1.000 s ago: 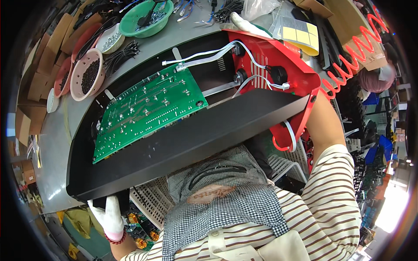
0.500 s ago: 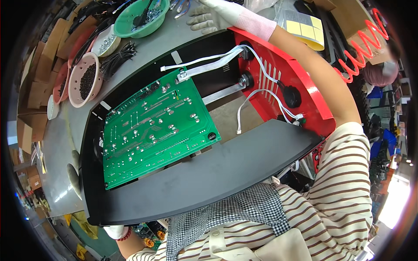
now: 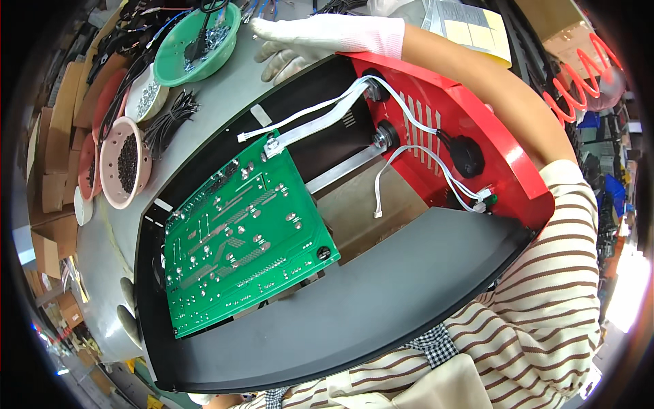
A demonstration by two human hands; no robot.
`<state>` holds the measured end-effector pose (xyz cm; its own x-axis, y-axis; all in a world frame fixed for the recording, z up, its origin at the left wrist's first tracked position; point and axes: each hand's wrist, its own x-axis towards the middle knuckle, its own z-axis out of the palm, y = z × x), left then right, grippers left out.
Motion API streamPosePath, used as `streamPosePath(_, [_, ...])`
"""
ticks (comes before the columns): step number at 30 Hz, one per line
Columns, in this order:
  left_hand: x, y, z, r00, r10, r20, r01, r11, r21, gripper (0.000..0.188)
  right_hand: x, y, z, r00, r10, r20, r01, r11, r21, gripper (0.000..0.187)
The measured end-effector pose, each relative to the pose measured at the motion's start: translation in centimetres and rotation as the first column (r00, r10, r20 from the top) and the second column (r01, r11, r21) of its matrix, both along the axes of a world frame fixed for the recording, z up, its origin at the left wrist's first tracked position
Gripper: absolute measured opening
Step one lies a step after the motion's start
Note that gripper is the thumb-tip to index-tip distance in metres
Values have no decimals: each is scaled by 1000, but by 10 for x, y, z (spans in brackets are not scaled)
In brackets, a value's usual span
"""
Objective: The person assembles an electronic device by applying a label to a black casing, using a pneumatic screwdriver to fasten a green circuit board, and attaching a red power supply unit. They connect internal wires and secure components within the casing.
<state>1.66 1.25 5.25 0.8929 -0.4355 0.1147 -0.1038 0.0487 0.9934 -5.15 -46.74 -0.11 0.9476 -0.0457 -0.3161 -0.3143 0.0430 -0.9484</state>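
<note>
An open black case [image 3: 340,293] with a red end panel [image 3: 507,163] lies tilted in front of me. Inside, a green circuit board [image 3: 235,255] shows its soldered face. White cables with plugs [image 3: 317,114] run from the red end; one lies loose by the opening. Gloved fingertips of my left hand [image 3: 128,324] curl round the case's left end; the rest is hidden beneath it. My right forearm passes around the red panel. Beyond the far wall, my gloved right hand [image 3: 306,42] has its fingers apart, close against the case's far edge.
Left of the case, on a grey metal table [image 3: 102,273], stand a green basket [image 3: 167,65] of metal parts, a pink basket [image 3: 144,163] of black screws and a white bowl [image 3: 160,102]. Black cable ties [image 3: 174,117] lie beside them. A red coiled hose [image 3: 572,88] hangs at right.
The case's left and red ends now sit lower in view, and its front panel is nearer me. My right hand has shifted left along the far edge. The baskets appear further left.
</note>
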Motion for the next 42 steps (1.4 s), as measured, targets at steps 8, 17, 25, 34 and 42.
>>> streamPosePath(8, [-10,28,8,987,-103,126,100,994,33,48,-12,-6,1,989,-104,102,90,987,133,101])
streamPosePath(17, [-21,44,13,961,-180,211,181,983,16,49,-43,-12,16,913,-358,197,278,897,343,90])
streamPosePath(25, [-16,41,10,941,-222,255,232,973,-11,49,-71,-2,32,868,-451,207,411,887,209,85])
streamPosePath(34, [-2,15,-5,919,-232,320,275,956,-98,50,-66,24,38,920,-353,169,260,875,409,99])
streamPosePath(42, [-28,-6,-17,928,-164,334,170,985,13,55,-75,37,43,828,-360,430,249,923,292,83])
